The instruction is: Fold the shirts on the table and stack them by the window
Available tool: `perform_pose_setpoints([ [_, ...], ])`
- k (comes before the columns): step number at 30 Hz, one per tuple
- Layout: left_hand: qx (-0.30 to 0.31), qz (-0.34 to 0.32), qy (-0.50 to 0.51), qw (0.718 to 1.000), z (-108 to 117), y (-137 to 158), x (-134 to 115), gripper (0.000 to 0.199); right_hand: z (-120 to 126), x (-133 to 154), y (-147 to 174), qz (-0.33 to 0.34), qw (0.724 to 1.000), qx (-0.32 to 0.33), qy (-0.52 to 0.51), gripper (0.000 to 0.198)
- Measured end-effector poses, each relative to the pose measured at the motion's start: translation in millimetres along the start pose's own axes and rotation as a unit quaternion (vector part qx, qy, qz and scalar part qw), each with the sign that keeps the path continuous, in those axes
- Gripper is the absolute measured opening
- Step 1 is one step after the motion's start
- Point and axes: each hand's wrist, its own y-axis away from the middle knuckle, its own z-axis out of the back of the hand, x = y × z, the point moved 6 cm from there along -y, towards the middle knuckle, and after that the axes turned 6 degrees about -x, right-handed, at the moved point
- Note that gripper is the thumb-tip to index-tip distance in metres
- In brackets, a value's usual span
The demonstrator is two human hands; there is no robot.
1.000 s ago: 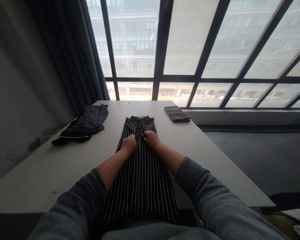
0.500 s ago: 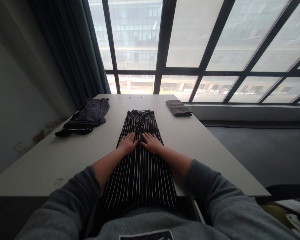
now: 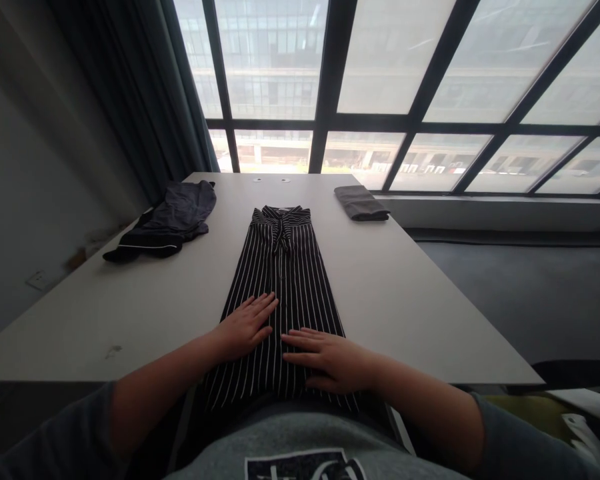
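A black shirt with white stripes (image 3: 285,273) lies lengthwise on the white table, its sides folded in and its collar at the far end. Its lower end hangs over the near table edge by my body. My left hand (image 3: 247,325) rests flat on the shirt's lower left part, fingers stretched out. Nearer to me, my right hand (image 3: 327,360) lies across the lower right part, its fingers extended and slightly spread. Neither hand grips the cloth.
On the table (image 3: 410,313), a crumpled dark garment (image 3: 173,217) with black trim lies at the left edge. A folded grey cloth (image 3: 361,203) sits at the far right. Beyond stand large windows and a dark curtain (image 3: 125,87). Several items show at the lower right.
Both hands have slid down the shirt toward me, the right one farther and turned more sideways. The camera view has tilted down slightly. The other cloths stay where they were.
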Motion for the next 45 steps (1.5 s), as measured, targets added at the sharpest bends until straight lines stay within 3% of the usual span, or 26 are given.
perform_pose_setpoints([
  [3,-0.019,-0.069,0.013,0.997,15,71,-13,0.061,19,6,40,-0.014,0.997,-0.071,-0.011,0.057],
  [6,-0.026,-0.115,-0.005,0.993,29,134,-14,0.054,23,6,76,-0.056,0.997,-0.055,0.014,0.071],
  [9,-0.026,-0.113,-0.073,0.991,31,173,-8,0.064,12,7,99,-0.065,0.995,-0.009,0.075,0.085],
  [11,-0.04,-0.106,-0.114,0.987,29,181,-7,0.072,1,5,106,-0.063,0.991,-0.017,0.118,0.083],
  [14,-0.084,-0.094,-0.131,0.983,24,174,-12,0.074,-11,1,106,-0.057,0.981,-0.083,0.168,0.069],
  [18,-0.109,-0.078,-0.112,0.985,20,151,-22,0.058,-19,-1,96,-0.062,0.967,-0.157,0.189,0.054],
  [23,-0.125,-0.068,-0.003,0.99,34,135,-31,0.035,-8,9,86,-0.041,0.974,-0.207,0.078,0.048],
  [26,-0.15,-0.032,0.065,0.986,51,132,-27,0.028,12,3,91,-0.088,0.962,-0.259,0.005,0.043],
  [30,-0.136,0.002,0.125,0.983,68,126,-18,0.027,33,-13,97,-0.179,0.945,-0.27,-0.038,0.031],
  [37,-0.07,0.058,0.222,0.971,93,102,3,0.025,65,-33,80,-0.269,0.912,-0.283,-0.128,0.02],
  [42,-0.127,0.148,0.252,0.948,122,64,39,0.025,89,-73,58,-0.313,0.865,-0.334,-0.204,0.031],
  [45,-0.136,0.189,0.267,0.935,123,32,67,0.034,86,-110,38,-0.364,0.824,-0.309,-0.304,0.036],
])
